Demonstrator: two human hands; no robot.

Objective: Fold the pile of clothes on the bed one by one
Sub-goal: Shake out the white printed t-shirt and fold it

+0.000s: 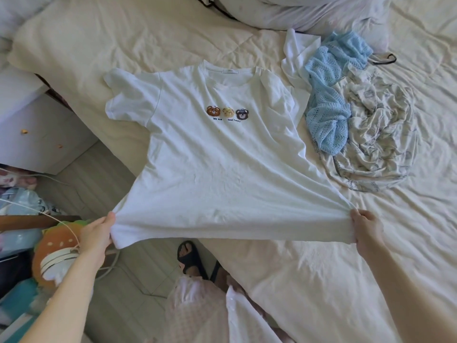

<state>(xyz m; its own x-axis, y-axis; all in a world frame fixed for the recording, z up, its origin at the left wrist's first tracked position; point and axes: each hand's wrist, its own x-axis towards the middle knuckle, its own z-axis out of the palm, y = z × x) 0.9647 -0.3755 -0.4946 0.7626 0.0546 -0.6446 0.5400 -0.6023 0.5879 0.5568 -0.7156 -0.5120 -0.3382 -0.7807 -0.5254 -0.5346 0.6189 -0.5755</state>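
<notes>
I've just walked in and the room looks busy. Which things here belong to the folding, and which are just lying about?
Part of the folding:
white T-shirt, held at its hem by the left hand and right hand
blue knit
patterned garment
bed

Just lying about:
burger plush
pillow
slipper

We see a white pillow [309, 13] at the head of the bed; a white cabinet [32, 129] stands on our left beside pale floor tiles [138, 268]; lower left, a burger-shaped plush toy [58, 246] sits among blurred clutter, a thin cord [70, 231] crossing it; a foot in a black slipper [189, 256] rests on the floor.
</notes>
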